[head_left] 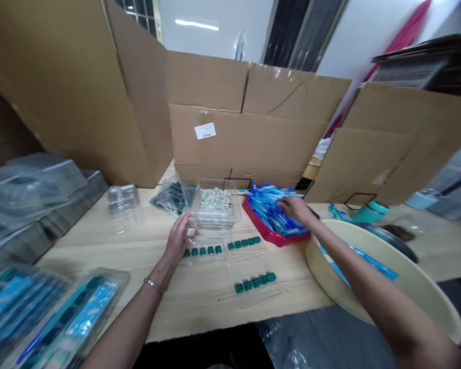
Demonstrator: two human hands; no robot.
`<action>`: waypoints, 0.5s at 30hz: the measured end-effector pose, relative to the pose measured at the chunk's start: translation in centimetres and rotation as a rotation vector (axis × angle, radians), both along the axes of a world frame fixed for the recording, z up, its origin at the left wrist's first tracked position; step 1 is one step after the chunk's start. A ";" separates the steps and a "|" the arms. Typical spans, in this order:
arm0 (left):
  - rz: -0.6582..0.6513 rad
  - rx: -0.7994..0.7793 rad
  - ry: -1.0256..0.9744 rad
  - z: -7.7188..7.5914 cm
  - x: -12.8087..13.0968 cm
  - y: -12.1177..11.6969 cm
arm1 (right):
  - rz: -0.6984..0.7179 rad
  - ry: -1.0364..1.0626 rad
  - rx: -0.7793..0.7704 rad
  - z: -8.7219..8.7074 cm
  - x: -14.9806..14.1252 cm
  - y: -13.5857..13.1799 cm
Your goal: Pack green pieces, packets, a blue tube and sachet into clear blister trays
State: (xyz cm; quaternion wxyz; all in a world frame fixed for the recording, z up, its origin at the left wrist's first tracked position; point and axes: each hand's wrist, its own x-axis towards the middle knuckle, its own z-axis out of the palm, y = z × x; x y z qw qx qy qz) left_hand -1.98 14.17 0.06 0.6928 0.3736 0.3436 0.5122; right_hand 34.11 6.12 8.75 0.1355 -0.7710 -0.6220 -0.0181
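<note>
My left hand point(179, 238) pinches a small pale square piece point(191, 231) next to a transparent plastic box point(215, 205) filled with pastel pieces. Below that hand, a row of small teal squares point(215, 249) sits in a transparent blister tray. A second row of teal squares point(254, 282) lies nearer the table's front edge. My right hand point(295, 209) rests on a heap of blue plastic strips point(271, 210) in a red tray point(271, 237). Its fingers are partly hidden among the strips, so I cannot tell whether they grip any.
A black bag of teal pieces point(172, 197) lies behind my left hand. A beige basin point(369, 266) holding blue items stands at the right, beneath my right arm. Stacked blister packs point(49, 312) fill the near left corner. Cardboard sheets point(246, 138) stand along the far edge of the wooden table point(200, 312).
</note>
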 end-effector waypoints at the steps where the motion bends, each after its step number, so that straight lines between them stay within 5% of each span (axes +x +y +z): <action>1: -0.009 0.003 -0.003 0.1 0.0 0.0 | 0.034 0.065 0.016 0.7 -0.2 -0.6; 4: -0.043 0.030 0.004 0.2 0.1 -0.3 | 0.180 0.252 0.089 2.1 -3.1 -1.7; 8: -0.082 0.060 0.025 0.2 0.1 -0.5 | 0.415 0.139 0.110 2.0 -9.7 -1.0; 12: -0.096 0.048 0.033 0.2 0.0 -0.5 | 0.361 -0.039 0.050 0.9 -14.3 0.5; 15: -0.090 0.029 0.055 0.2 -0.3 -0.6 | 0.250 -0.132 0.025 1.3 -14.2 -0.2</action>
